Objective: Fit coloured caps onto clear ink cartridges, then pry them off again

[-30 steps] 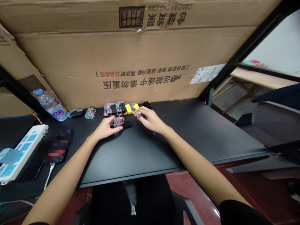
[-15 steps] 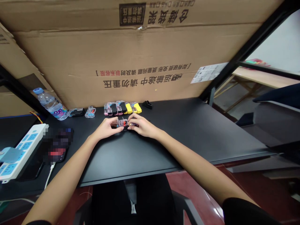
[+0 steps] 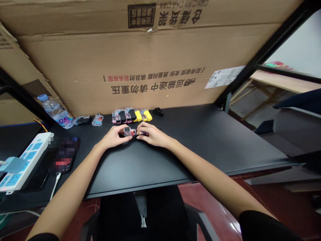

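Note:
My left hand (image 3: 114, 137) and my right hand (image 3: 151, 135) meet over the black desk (image 3: 200, 140), fingers pinched together. Between them sits a small clear plastic gadget (image 3: 129, 132) with a red and black inside; my left hand grips it. My right fingertips hold a small purple-tinted piece (image 3: 142, 133) against its right side. Just beyond, a row of similar small gadgets (image 3: 131, 115), pink, black and yellow, lines the foot of the cardboard.
A large cardboard box (image 3: 150, 57) stands along the desk's back edge. A water bottle (image 3: 55, 112), two clear gadgets (image 3: 90, 119), a small black clip (image 3: 158, 111), a white power strip (image 3: 22, 160) and a phone (image 3: 62, 157) lie on the desk.
My right hand came back from the row of gadgets and joined my left hand at the clear gadget. The gadget now sits lower, held between both hands.

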Demonstrator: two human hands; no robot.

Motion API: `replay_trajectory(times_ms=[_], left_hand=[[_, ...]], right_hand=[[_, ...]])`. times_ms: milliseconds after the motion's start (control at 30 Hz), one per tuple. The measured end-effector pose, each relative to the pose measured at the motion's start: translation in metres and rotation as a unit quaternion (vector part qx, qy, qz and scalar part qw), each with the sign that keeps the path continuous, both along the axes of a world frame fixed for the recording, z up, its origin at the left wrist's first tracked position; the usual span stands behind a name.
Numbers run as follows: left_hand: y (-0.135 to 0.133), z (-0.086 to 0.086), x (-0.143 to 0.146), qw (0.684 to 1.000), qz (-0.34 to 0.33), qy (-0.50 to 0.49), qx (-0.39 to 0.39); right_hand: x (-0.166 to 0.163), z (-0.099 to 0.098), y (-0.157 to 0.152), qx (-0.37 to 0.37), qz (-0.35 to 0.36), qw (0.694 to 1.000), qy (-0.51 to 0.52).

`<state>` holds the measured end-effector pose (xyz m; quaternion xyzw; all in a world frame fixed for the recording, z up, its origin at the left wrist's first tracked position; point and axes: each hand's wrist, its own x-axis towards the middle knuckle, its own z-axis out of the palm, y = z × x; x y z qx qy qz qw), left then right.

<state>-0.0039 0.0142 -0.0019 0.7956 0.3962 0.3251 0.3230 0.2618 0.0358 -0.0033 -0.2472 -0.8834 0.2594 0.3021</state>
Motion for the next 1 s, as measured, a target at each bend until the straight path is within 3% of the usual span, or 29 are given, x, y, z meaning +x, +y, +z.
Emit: replay_trajectory(times_ms=[367, 633, 1000], left_hand=[[0.001, -0.001, -0.001, 0.998, -0.012, 0.054, 0.023], [0.006, -0.009, 0.000, 1.000, -0.020, 0.006, -0.004], [0.001, -0.002, 0.001, 0.999, -0.027, 0.007, 0.039]], right_hand=[[-0.001, 0.001, 0.001, -0.003, -0.052, 0.998, 0.024], [-0.001, -0.002, 0.007, 0.020, -0.032, 0.999, 0.000], [-0.003, -0.003, 0.004, 0.045, -0.071, 0.996, -0.015]])
